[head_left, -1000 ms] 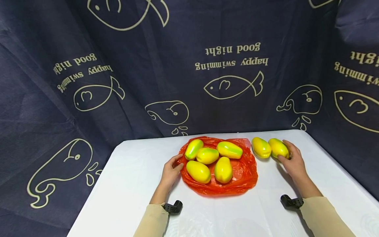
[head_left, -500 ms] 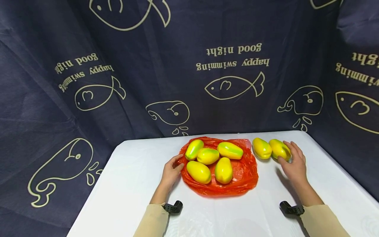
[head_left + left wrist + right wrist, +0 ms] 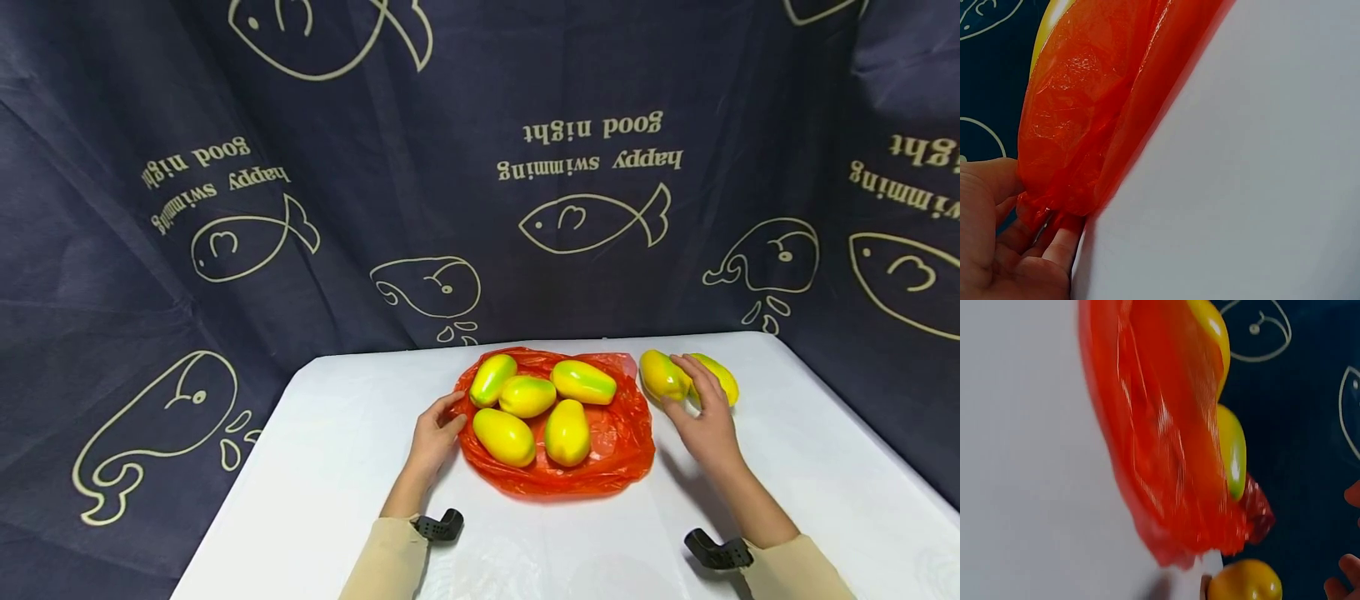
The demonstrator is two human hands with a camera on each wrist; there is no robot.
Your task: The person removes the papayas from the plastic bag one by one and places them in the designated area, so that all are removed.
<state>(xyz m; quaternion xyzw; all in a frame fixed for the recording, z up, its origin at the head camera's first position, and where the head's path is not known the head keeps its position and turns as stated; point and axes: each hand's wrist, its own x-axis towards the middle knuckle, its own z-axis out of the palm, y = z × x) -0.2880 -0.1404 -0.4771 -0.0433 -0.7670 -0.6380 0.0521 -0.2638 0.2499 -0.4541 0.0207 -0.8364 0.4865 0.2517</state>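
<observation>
A red plastic bag (image 3: 615, 442) lies spread with its mouth up, and several yellow-green papayas (image 3: 503, 437) sit in it. My left hand (image 3: 433, 431) pinches the bag's left edge; the left wrist view has the crumpled film (image 3: 1085, 144) between thumb (image 3: 1000, 178) and fingers. Right of the bag, two more papayas rest on the table: a nearer-to-bag one (image 3: 660, 373) and a farther one (image 3: 720, 379). Over their front side is my right hand (image 3: 708, 421), its fingers spread. In the right wrist view, the fingers (image 3: 1350, 572) stand apart from a papaya (image 3: 1244, 582).
A white-covered table (image 3: 337, 467) carries everything. Behind it and along both sides hangs a dark blue curtain (image 3: 420, 167) with fish and whale outlines. Black wrist cameras (image 3: 441, 526) are strapped at both sleeves.
My right hand has shifted left, from the rightmost papaya toward the one beside the bag. The left hand, the bag and the papayas stay where they were.
</observation>
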